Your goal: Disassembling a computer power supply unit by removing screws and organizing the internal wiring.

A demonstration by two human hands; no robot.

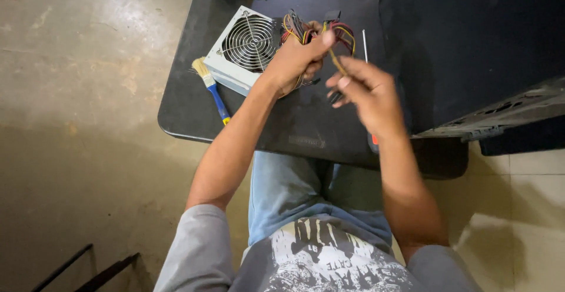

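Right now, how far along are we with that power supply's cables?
Done: the power supply lies out on the black table, fan grille up. In hand: the left hand bunches its coloured cables; the right hand pinches one strand. Left: the brush lies untouched.

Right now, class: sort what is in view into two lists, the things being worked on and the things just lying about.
In hand:
- left hand gripping the bundle of coloured wires
- right hand pinching one wire
- grey power supply unit with round fan grille, from which the wires run

Lying about:
- blue-handled paintbrush
- thin white rod
- computer case at right
- black table
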